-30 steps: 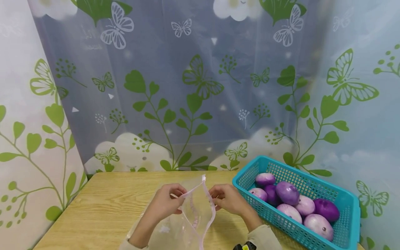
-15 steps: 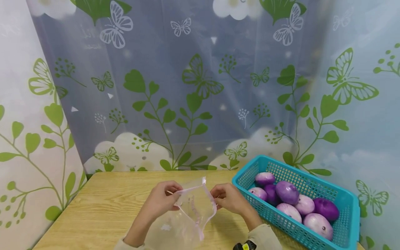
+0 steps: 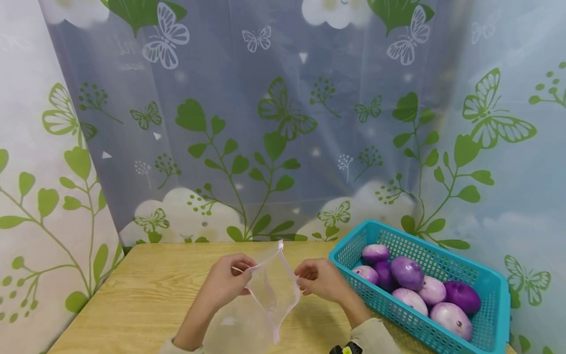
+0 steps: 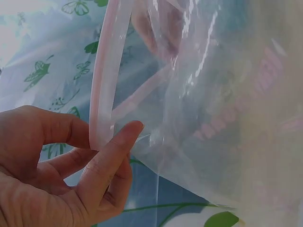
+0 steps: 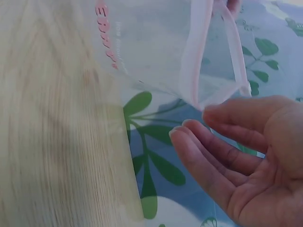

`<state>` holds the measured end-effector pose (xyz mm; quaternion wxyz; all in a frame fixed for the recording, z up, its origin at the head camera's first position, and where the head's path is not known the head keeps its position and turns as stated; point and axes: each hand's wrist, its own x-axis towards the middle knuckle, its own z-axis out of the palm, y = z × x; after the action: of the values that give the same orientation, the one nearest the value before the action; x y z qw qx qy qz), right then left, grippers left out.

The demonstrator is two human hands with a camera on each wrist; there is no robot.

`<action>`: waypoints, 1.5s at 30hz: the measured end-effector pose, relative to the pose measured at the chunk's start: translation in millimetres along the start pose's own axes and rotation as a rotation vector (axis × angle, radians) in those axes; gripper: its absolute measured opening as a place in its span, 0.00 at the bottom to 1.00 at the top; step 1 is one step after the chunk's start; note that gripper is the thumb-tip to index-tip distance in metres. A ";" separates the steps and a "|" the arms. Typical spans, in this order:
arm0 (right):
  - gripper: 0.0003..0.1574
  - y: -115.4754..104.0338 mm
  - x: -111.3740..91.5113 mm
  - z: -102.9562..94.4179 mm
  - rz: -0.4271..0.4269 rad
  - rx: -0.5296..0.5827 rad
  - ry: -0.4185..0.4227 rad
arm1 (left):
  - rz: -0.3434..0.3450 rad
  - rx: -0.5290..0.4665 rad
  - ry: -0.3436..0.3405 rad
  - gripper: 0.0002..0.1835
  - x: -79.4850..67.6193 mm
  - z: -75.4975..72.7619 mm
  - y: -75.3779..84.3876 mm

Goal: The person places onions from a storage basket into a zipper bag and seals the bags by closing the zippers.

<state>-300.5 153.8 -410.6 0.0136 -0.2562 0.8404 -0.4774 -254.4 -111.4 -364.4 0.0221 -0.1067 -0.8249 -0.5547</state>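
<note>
A clear plastic zipper bag (image 3: 280, 290) with a pink-edged mouth and a small slider at its far corner is held up over the wooden table in the head view. My left hand (image 3: 227, 280) pinches one side of the rim between thumb and fingers. In the left wrist view, that hand (image 4: 80, 165) holds the pink strip. At the opposite side, my right hand (image 3: 323, 280) has loosely bent fingers. The right wrist view has a fingertip of this hand (image 5: 246, 151) at the bag's rim, with space between its fingers. The mouth gapes into a diamond.
To the right stands a turquoise perforated basket (image 3: 499, 305) with several round, purple and pale vegetables (image 3: 407, 273) that look like onions. The wooden table (image 3: 155, 280) ends at a printed curtain (image 3: 283, 147) behind. A dark watch (image 3: 347, 348) shows at the right sleeve.
My left hand has moved slightly left, drawing the rim with it. The bag's mouth has shifted left and stretched longer, its slider corner rising. My right hand has barely moved.
</note>
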 end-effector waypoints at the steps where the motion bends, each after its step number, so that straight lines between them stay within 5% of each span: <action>1: 0.11 -1.3 0.9 2.2 0.007 -0.003 0.002 | 0.002 0.007 0.007 0.09 0.3 1.4 0.3; 12: 0.10 -8.2 8.3 28.5 0.022 -0.123 0.170 | 0.021 0.036 0.002 0.08 -0.1 10.3 -1.0; 20: 0.20 -2.0 8.4 30.0 -0.019 -0.318 0.299 | 0.015 0.031 0.040 0.08 -3.1 10.0 1.1; 37: 0.04 0.3 4.1 26.5 0.024 -0.466 0.318 | 0.020 0.063 0.050 0.09 -5.2 13.4 3.4; 45: 0.31 -1.5 4.5 25.8 0.023 -0.432 0.290 | 0.046 0.083 0.034 0.09 -6.7 17.5 5.6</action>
<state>-296.8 130.7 -422.4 -0.1567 -0.1725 0.9189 -0.3183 -245.3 -94.3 -367.1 0.0530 -0.1153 -0.8440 -0.5211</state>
